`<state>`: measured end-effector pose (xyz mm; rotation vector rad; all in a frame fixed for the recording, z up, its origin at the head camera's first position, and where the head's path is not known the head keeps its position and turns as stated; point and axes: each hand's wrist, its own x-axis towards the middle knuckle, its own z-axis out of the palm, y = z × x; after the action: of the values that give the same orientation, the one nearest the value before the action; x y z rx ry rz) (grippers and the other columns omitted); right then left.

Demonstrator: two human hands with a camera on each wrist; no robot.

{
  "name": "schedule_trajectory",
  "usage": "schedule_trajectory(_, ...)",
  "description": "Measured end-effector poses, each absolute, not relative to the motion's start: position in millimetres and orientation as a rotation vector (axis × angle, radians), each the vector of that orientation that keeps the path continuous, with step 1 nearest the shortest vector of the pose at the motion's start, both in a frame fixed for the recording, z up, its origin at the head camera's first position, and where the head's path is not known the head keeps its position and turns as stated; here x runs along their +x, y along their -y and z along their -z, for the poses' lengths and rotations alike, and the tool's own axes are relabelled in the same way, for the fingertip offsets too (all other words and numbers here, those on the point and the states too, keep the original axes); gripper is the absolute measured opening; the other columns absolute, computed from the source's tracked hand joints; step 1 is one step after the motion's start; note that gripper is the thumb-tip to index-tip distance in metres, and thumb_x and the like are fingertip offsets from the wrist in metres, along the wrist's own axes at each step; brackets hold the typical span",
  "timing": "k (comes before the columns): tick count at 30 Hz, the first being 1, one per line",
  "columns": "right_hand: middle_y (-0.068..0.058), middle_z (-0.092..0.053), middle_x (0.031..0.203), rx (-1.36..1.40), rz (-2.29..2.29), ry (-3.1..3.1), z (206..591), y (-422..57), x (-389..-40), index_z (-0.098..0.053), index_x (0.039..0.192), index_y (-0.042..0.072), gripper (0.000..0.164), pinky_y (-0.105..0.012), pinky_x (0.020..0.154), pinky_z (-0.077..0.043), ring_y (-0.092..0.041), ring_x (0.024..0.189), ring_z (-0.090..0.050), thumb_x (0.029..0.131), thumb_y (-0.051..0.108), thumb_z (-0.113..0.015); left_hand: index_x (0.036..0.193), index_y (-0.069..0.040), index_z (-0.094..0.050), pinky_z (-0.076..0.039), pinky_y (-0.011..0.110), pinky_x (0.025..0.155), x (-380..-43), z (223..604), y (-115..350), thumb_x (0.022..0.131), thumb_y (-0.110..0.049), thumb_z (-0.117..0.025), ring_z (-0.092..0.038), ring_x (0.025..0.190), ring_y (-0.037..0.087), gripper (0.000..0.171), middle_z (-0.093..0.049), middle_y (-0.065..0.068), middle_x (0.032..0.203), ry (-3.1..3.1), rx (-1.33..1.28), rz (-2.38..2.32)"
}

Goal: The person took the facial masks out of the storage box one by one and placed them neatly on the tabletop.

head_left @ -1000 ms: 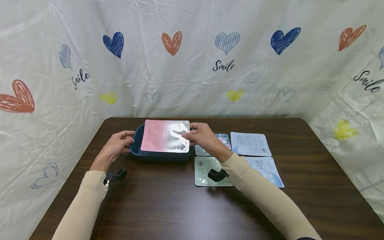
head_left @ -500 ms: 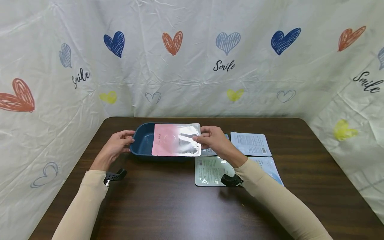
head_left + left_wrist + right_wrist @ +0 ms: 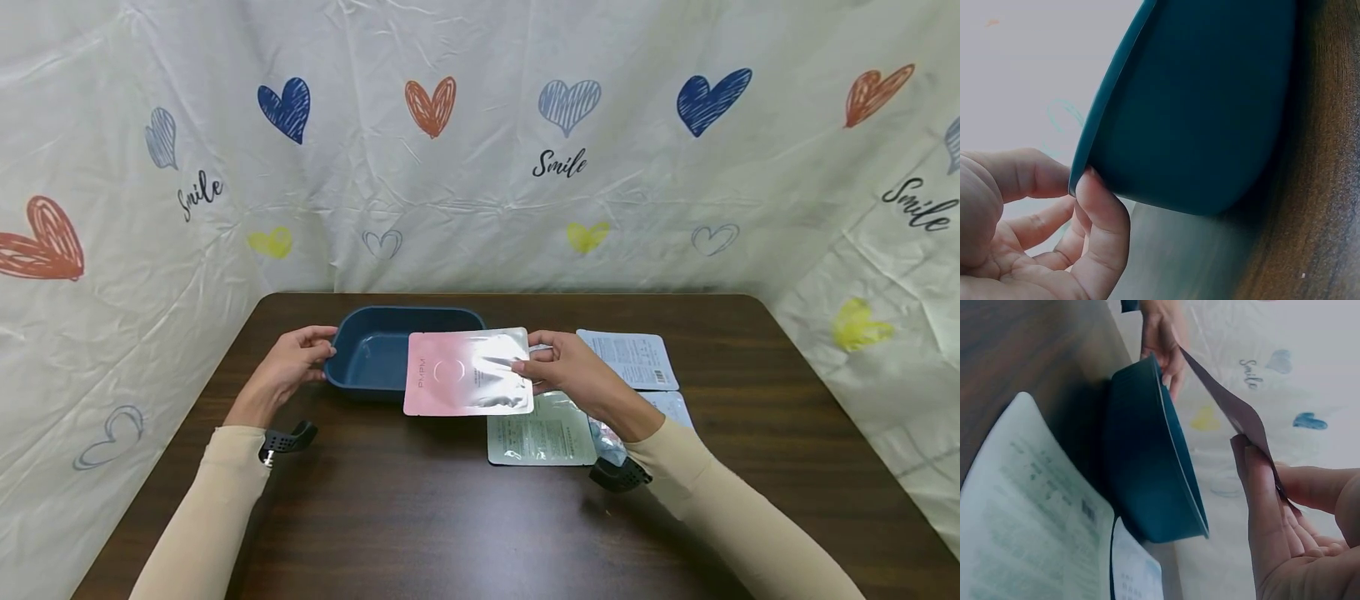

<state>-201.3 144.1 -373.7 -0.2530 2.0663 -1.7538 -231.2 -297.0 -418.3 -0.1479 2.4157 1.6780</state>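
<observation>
My right hand [image 3: 577, 375] pinches the right edge of a pink-and-silver sheet mask packet [image 3: 465, 371] between thumb and fingers. The packet is held face up above the table, overlapping the front right corner of a dark blue plastic basin [image 3: 375, 358]. My left hand [image 3: 288, 362] pinches the basin's left rim; in the left wrist view thumb and finger close on that rim [image 3: 1094, 115]. The right wrist view shows the packet [image 3: 1225, 403] nearly edge-on, slightly bent, apart from the basin [image 3: 1147, 462].
Right of the basin several packets lie flat in two rows: a green one [image 3: 536, 442] in front, pale blue ones [image 3: 630, 358] at the right. My right hand and the pink packet hide parts of them. The brown table [image 3: 375, 500] ends at a heart-printed curtain [image 3: 480, 183].
My right hand has drawn the pink packet right and toward me, from over the basin to past its front right corner, uncovering most of the inside. The left hand stays on the rim.
</observation>
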Motion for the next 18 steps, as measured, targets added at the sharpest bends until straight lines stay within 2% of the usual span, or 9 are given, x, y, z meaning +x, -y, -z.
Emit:
schedule_trajectory(4, -0.013, -0.071, 0.110, -0.255, 1.722, -2.094, 376, -160, -193, -0.038, 0.143, -0.009, 0.063, -0.038, 0.081, -0.060, -0.018, 0.083, -0.070, 0.094, 0.013, -0.072, 0.153, -0.005, -0.043, -0.058, 0.027, 0.077, -231, 418, 296, 0.104, -0.013, -0.053, -0.058, 0.101, 0.025, 0.051, -0.055, 0.017, 0.118, -2.423, -0.154, -1.674)
schedule_trajectory(8, -0.015, -0.069, 0.110, -0.248, 1.676, -2.139, 376, -175, -186, -0.038, 0.143, -0.007, 0.064, -0.041, 0.083, -0.059, -0.020, 0.091, -0.069, 0.095, 0.019, -0.072, 0.152, -0.004, -0.042, -0.058, 0.027, 0.076, -231, 418, 296, 0.103, -0.011, -0.053, -0.057, 0.101, 0.025, 0.051, -0.054, 0.019, 0.119, -2.419, -0.159, -1.684)
schedule_trajectory(13, -0.017, -0.067, 0.119, -0.199, 1.627, -2.170, 378, -192, -176, -0.036, 0.145, -0.005, 0.069, -0.042, 0.085, -0.058, -0.020, 0.096, -0.068, 0.095, 0.024, -0.072, 0.152, -0.004, -0.042, -0.058, 0.028, 0.075, -231, 418, 295, 0.103, -0.010, -0.052, -0.058, 0.098, 0.023, 0.051, -0.055, 0.017, 0.116, -2.411, -0.163, -1.689)
schedule_trajectory(15, -0.014, -0.069, 0.119, -0.189, 1.625, -2.168, 379, -198, -172, -0.036, 0.145, -0.006, 0.069, -0.041, 0.085, -0.058, -0.020, 0.096, -0.070, 0.095, 0.025, -0.072, 0.152, -0.004, -0.042, -0.058, 0.028, 0.075, -231, 418, 295, 0.103, -0.010, -0.052, -0.059, 0.097, 0.022, 0.051, -0.055, 0.016, 0.115, -2.412, -0.163, -1.688)
schedule_trajectory(18, -0.008, -0.071, 0.105, -0.190, 1.640, -2.142, 383, -204, -165, -0.038, 0.140, -0.007, 0.063, -0.041, 0.083, -0.059, -0.019, 0.092, -0.069, 0.095, 0.023, -0.072, 0.152, -0.004, -0.042, -0.058, 0.028, 0.075, -230, 418, 295, 0.103, -0.011, -0.052, -0.059, 0.096, 0.022, 0.051, -0.055, 0.015, 0.115, -2.409, -0.159, -1.693)
